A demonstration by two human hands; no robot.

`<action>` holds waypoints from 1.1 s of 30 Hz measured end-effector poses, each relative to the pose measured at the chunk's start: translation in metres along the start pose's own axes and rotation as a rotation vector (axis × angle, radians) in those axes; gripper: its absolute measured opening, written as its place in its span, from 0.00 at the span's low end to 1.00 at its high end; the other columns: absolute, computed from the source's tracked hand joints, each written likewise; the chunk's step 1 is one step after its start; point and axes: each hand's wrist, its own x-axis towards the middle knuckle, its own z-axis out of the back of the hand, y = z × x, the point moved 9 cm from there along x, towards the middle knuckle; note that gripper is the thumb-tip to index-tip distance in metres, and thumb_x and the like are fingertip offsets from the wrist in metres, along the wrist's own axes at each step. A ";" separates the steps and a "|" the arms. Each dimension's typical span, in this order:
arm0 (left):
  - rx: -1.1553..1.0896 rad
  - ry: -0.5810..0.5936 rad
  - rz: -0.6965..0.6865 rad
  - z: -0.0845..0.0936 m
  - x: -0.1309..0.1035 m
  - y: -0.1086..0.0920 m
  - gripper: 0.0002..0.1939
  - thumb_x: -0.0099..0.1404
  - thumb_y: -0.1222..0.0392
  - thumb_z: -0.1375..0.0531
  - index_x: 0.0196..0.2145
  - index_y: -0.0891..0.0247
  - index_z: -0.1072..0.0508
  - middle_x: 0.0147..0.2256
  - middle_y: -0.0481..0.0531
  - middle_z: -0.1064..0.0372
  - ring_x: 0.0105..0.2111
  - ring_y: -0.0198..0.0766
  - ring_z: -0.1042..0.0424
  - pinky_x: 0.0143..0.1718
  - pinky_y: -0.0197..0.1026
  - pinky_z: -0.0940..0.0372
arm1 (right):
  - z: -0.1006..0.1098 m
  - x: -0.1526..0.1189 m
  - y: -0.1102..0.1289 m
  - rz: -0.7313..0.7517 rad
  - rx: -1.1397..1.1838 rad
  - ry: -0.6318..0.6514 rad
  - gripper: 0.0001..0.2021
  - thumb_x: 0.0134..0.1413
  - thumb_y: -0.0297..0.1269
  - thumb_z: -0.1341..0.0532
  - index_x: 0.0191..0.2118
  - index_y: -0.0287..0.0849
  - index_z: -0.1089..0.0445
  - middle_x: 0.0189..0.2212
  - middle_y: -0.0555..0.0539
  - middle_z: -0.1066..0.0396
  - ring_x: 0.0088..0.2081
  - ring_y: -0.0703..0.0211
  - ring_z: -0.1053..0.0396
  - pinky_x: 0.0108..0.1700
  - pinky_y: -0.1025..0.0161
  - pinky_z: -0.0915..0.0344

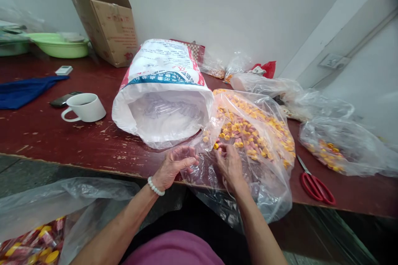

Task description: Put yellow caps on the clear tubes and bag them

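Watching remotely, I see the left hand (178, 163), fingers curled, pinching a clear plastic piece (195, 158) before the creased white sack (161, 56) holding transparent plastic. The right hand (229, 163) bunches its fingers at ribbed, yellow-capped tubes (228, 130) inside a filmy bag (275, 201); gripping one, I can't tell.

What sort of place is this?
Probably a small packing or assembly workroom, though I can't be sure. A clear plastic bag of many small yellow-capped pieces and a big white sack share a worn red table.
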 end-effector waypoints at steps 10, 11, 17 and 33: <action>0.506 -0.022 -0.143 -0.006 -0.003 -0.016 0.17 0.54 0.59 0.37 0.42 0.69 0.27 0.38 0.56 0.26 0.37 0.40 0.28 0.40 0.40 0.33 | 0.028 -0.002 0.010 -0.011 0.200 0.053 0.16 0.57 0.43 0.46 0.46 0.41 0.33 0.36 0.45 0.28 0.33 0.59 0.32 0.38 0.60 0.35; 0.537 -0.013 -0.151 -0.007 -0.004 -0.016 0.17 0.55 0.59 0.37 0.42 0.69 0.27 0.38 0.56 0.26 0.38 0.41 0.28 0.42 0.41 0.33 | 0.033 -0.006 0.025 0.055 0.293 0.082 0.15 0.57 0.42 0.46 0.47 0.42 0.33 0.38 0.45 0.29 0.36 0.59 0.31 0.40 0.60 0.34; 0.667 0.062 -0.198 -0.022 -0.007 -0.017 0.15 0.55 0.62 0.38 0.42 0.66 0.25 0.41 0.55 0.26 0.42 0.42 0.28 0.47 0.42 0.36 | 0.039 -0.034 0.091 0.394 0.364 0.289 0.14 0.58 0.31 0.47 0.49 0.46 0.33 0.44 0.44 0.32 0.47 0.58 0.34 0.50 0.57 0.37; 0.419 0.012 -0.058 -0.007 -0.008 0.002 0.15 0.52 0.58 0.35 0.37 0.68 0.25 0.34 0.53 0.26 0.33 0.38 0.30 0.35 0.39 0.35 | 0.017 0.001 0.028 0.108 0.034 0.150 0.14 0.48 0.25 0.51 0.38 0.41 0.33 0.41 0.44 0.32 0.41 0.58 0.33 0.43 0.60 0.36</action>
